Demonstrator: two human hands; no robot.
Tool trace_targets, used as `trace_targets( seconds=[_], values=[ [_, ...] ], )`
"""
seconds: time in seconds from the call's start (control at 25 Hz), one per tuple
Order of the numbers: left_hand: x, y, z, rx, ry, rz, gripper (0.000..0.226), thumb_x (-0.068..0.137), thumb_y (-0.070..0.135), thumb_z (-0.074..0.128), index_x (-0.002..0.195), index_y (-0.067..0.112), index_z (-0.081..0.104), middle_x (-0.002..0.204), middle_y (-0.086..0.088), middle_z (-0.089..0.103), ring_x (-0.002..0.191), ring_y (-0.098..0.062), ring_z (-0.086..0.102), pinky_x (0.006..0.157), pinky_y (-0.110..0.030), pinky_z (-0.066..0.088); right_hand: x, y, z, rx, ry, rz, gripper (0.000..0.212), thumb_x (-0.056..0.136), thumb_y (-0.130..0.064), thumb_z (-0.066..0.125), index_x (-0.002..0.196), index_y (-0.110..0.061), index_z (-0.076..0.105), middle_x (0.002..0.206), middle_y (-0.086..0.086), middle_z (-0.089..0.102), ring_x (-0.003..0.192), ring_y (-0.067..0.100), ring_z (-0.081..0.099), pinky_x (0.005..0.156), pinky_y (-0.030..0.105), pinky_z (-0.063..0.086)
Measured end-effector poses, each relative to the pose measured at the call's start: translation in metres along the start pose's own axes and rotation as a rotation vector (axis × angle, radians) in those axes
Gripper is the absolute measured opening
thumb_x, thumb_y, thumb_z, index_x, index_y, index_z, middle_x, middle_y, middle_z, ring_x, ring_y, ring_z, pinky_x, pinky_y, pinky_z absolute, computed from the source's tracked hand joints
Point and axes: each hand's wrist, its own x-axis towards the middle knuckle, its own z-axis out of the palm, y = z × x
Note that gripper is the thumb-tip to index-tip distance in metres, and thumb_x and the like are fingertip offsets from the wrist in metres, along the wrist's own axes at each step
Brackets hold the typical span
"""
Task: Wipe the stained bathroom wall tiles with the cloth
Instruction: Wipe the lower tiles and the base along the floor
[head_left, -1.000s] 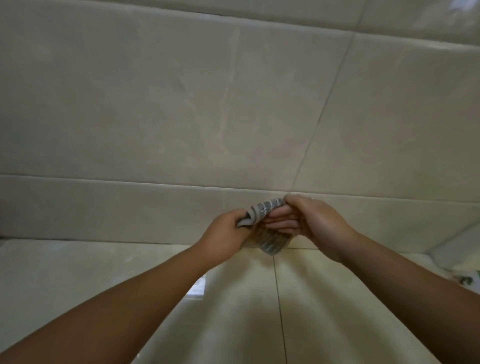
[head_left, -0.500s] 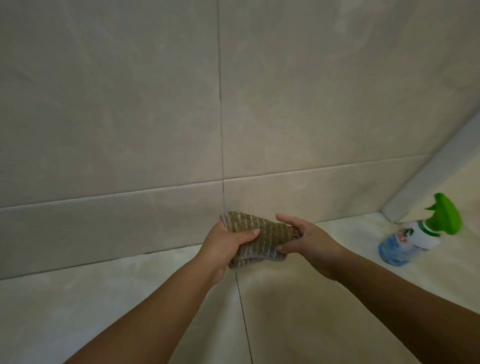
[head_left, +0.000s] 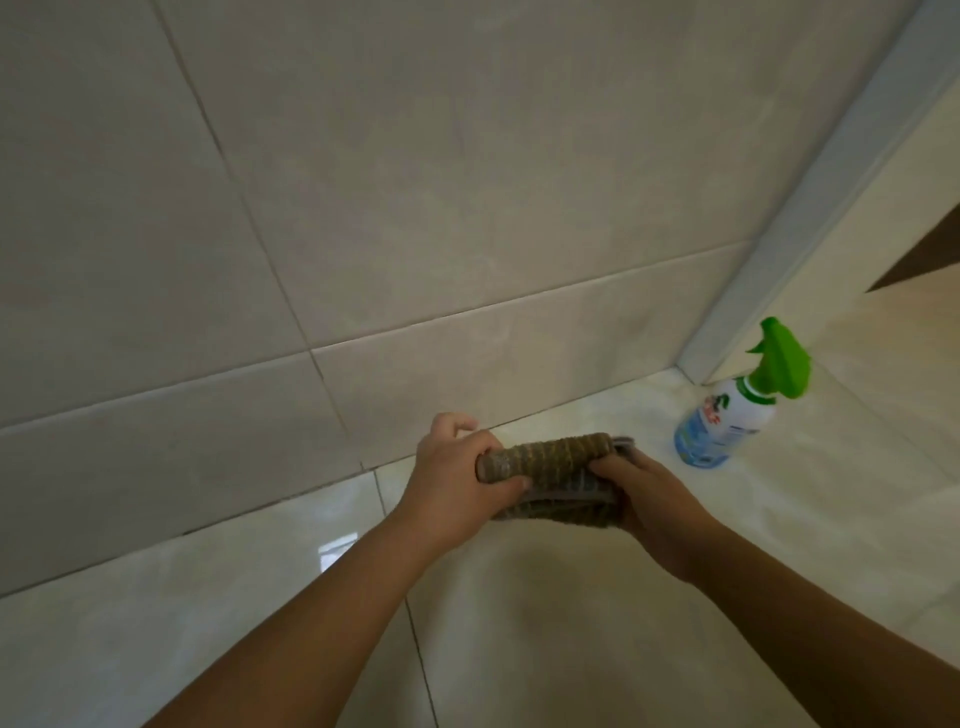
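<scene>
Your left hand (head_left: 452, 478) wraps round one end of the folded brown and grey striped cloth (head_left: 550, 467); your right hand (head_left: 654, 499) holds the other end. It is low, near the pale beige wall tiles (head_left: 415, 208). It looks soft, light and floppy, so grab the middle.

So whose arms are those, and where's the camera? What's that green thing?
No machine here: those are a person's own two arms. The camera sits on their head and looks down, so you see what they see. The left hand and right hand each grip one end of a folded, stripy brownish cloth. Behind it are the pale wall tiles meant for wiping. On the shiny floor, to the right by the corner, stands a spray bottle with a green trigger top.
</scene>
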Motion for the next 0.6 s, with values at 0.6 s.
trace_targets(
  seconds=[0.6],
  values=[
    [0.060, 0.041, 0.097, -0.185, -0.134, -0.158, 0.048, 0.096, 0.022, 0.054, 0.143, 0.025, 0.045, 0.147, 0.003, 0.046, 0.132, -0.017, 0.047, 0.109, -0.034, 0.040, 0.054, 0.073, -0.106, -0.037, 0.614, 0.326, 0.028, 0.095, -0.021, 0.060, 0.118, -0.007, 0.053, 0.095, 0.012, 0.062, 0.079, 0.027, 0.060, 0.067, 0.034, 0.047]
  ],
)
